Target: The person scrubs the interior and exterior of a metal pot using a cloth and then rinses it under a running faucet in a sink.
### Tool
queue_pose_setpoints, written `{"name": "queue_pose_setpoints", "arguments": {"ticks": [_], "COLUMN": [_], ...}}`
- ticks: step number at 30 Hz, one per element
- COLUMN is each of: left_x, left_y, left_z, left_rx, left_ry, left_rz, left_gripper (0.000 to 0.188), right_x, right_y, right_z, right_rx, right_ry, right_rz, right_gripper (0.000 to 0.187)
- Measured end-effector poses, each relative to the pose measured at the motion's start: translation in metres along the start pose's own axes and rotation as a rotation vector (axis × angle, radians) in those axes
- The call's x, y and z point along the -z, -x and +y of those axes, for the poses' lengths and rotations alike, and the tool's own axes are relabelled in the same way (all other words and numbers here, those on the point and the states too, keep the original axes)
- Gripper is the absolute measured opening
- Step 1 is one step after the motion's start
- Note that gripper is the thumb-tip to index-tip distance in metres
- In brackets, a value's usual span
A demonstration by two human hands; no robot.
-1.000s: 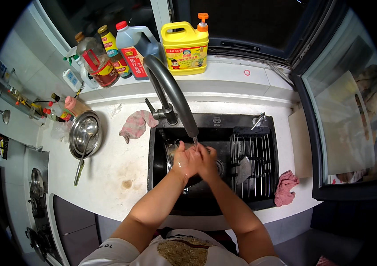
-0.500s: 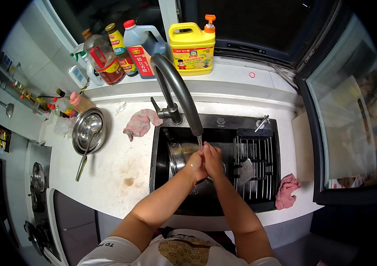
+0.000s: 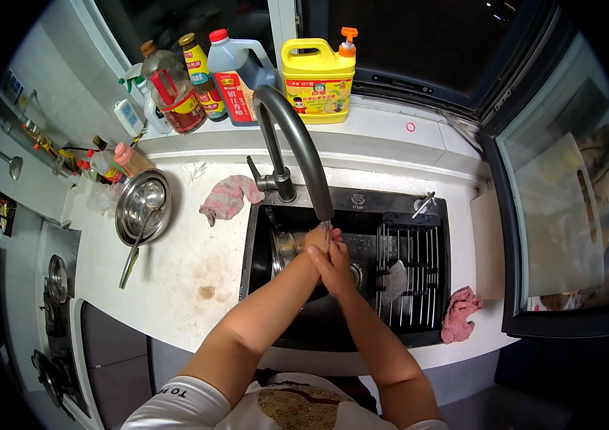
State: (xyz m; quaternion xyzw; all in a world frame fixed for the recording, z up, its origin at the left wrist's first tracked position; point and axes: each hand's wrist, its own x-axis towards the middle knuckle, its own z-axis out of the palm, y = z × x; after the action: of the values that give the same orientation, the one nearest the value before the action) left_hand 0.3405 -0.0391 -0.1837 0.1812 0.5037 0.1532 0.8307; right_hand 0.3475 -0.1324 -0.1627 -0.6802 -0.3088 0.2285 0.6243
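Observation:
Water runs from the grey curved tap onto my left hand, which is under the spout over the black sink. My right hand presses against the left hand near its wrist, with fingers closed round it. The left hand's fingers are partly hidden by the spout and the right hand, so their pose is unclear. A shiny metal pot lies in the sink's left side, partly behind my left arm. Right of my hands, a metal drying rack spans the sink, with a grey cloth-like piece on it.
A metal bowl holding a ladle stands on the left counter beside a pink cloth. A red cloth lies right of the sink. A yellow jug and several bottles line the sill. An open window juts in at right.
My right hand has slid back from the fingers toward the left wrist. The left hand has moved forward under the spout. The view has shifted slightly.

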Motion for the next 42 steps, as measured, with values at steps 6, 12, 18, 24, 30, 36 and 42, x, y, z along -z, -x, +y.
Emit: {"name": "queue_pose_setpoints", "arguments": {"ticks": [6, 12, 18, 24, 30, 36, 42], "left_x": [0.001, 0.044, 0.11, 0.098, 0.126, 0.127, 0.108], "left_y": [0.052, 0.074, 0.027, 0.023, 0.033, 0.052, 0.077], "left_z": [-0.024, -0.002, 0.015, -0.008, -0.058, -0.07, -0.045], "left_rx": [-0.163, -0.322, -0.813, -0.467, -0.459, -0.521, -0.323], "left_ry": [-0.046, -0.448, -0.826, -0.884, -0.799, -0.84, -0.838], "left_rz": [-0.148, -0.107, 0.531, 0.392, 0.042, -0.113, -0.065], "left_gripper": [0.035, 0.038, 0.049, 0.035, 0.028, 0.024, 0.021], "right_x": [-0.003, 0.014, 0.01, -0.018, 0.001, 0.023, 0.025], "right_y": [-0.012, 0.009, 0.005, 0.026, 0.042, 0.044, 0.029], "right_z": [-0.014, -0.017, 0.029, 0.05, 0.033, 0.063, 0.074], "right_rx": [-0.429, -0.723, -0.373, 0.228, 0.334, 0.141, 0.035], "right_ry": [-0.332, -0.297, 0.201, 0.658, 0.752, 0.604, 0.475], "right_rz": [0.075, -0.039, -0.115, -0.247, -0.36, -0.223, -0.129], "right_gripper": [0.035, 0.052, 0.05, 0.054, 0.048, 0.048, 0.047]}}
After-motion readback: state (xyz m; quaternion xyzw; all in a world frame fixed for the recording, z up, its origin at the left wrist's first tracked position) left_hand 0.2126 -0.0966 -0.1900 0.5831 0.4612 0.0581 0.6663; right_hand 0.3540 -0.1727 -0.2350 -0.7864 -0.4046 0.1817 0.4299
